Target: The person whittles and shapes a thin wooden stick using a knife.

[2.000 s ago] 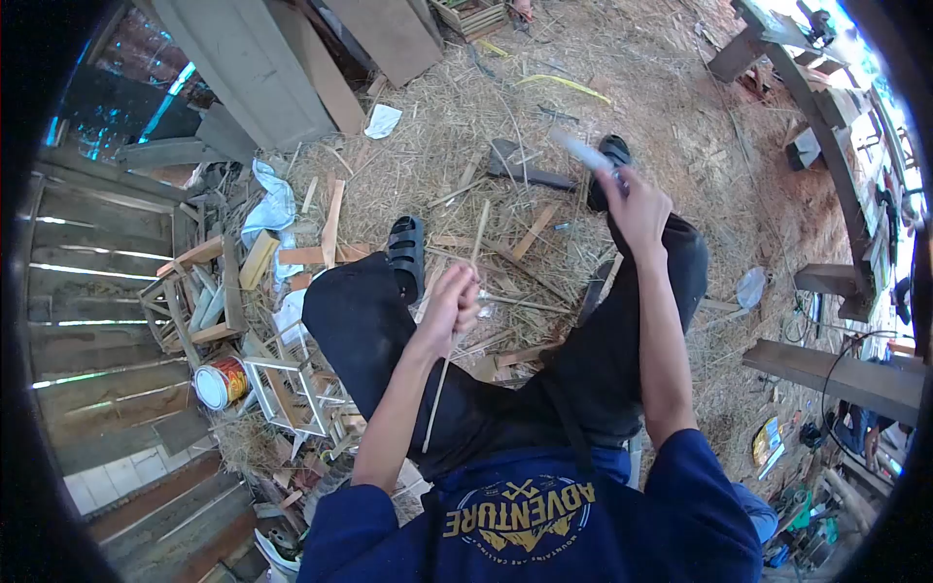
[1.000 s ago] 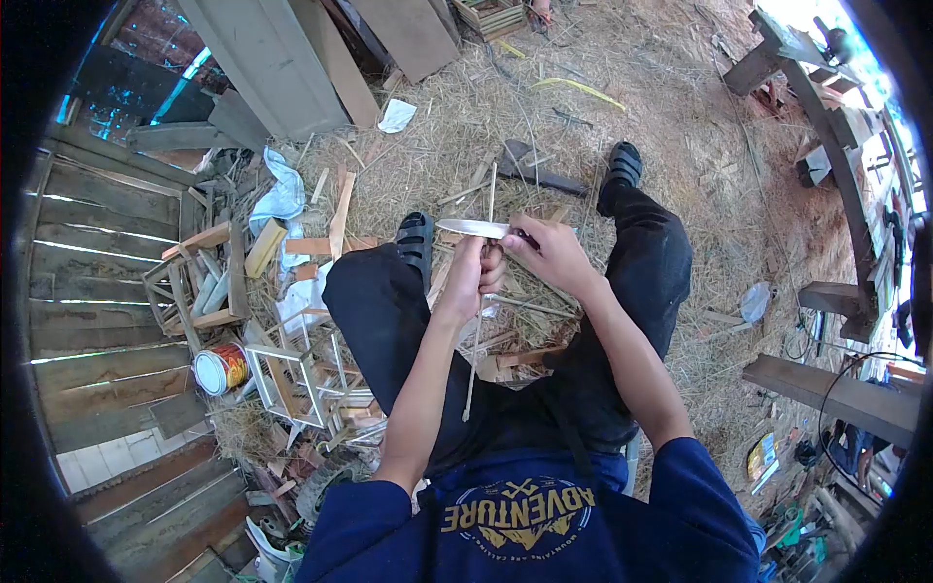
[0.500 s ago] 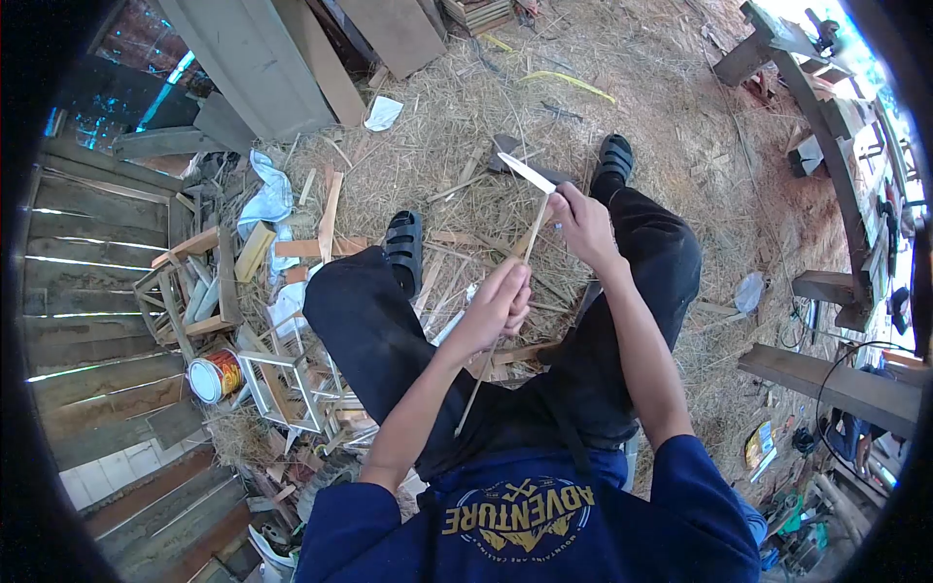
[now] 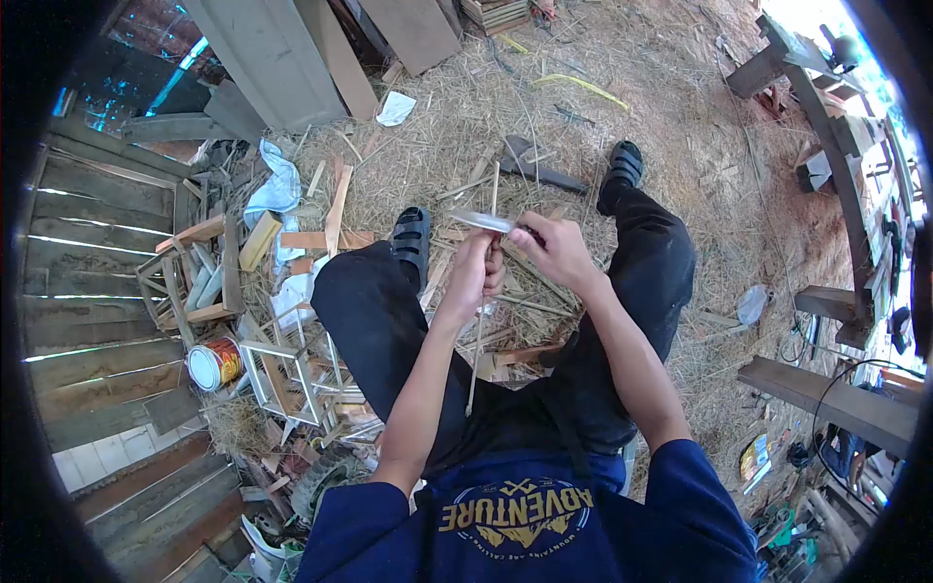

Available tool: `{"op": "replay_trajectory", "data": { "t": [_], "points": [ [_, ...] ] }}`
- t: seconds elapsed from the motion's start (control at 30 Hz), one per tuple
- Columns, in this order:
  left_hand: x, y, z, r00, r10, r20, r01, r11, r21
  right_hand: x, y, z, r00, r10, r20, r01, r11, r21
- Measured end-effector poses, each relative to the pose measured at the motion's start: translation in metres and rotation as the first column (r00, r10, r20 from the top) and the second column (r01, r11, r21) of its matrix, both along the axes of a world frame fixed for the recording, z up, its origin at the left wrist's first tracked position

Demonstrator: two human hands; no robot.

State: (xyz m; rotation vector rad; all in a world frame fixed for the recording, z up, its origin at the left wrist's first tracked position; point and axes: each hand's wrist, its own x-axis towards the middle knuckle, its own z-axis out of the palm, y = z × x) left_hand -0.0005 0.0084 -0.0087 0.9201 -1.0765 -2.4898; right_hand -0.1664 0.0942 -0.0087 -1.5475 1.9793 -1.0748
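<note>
My left hand (image 4: 473,272) is closed around a thin pale stick (image 4: 476,355), which stands out above the fist and runs down to my lap. In my right hand (image 4: 552,251) is a knife, gripped by its handle. The knife's blade (image 4: 483,221) points left and lies across the stick just above my left fist. Fingers hide most of the handle.
An axe-like tool (image 4: 544,175) lies on the straw-strewn ground beyond my hands. At the left are a paint can (image 4: 214,365), a small white frame (image 4: 284,385) and wood scraps. A wooden beam (image 4: 836,400) and a bench (image 4: 826,117) stand at the right.
The knife has come back from the stick's far end to just above my left fist. My left hand has shifted slightly left, and the stick stands more upright in view.
</note>
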Motion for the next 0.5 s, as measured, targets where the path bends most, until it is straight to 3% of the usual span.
{"op": "replay_trajectory", "data": {
  "t": [0.23,0.43,0.5],
  "points": [
    [-0.003,0.01,0.001,0.998,-0.018,0.063,0.023,0.996,-0.087,0.005,0.0,0.002,0.995,0.051,0.08,-0.052,0.999,0.005],
    [0.004,0.021,0.014,0.993,-0.09,0.078,0.103,0.98,-0.171,-0.003,0.009,-0.006,0.908,0.153,0.389,-0.15,0.988,-0.038],
    [0.009,0.021,0.007,0.985,-0.13,0.114,0.153,0.96,-0.233,-0.005,0.013,0.001,0.928,0.118,0.355,-0.129,0.992,0.007]
  ]
}}
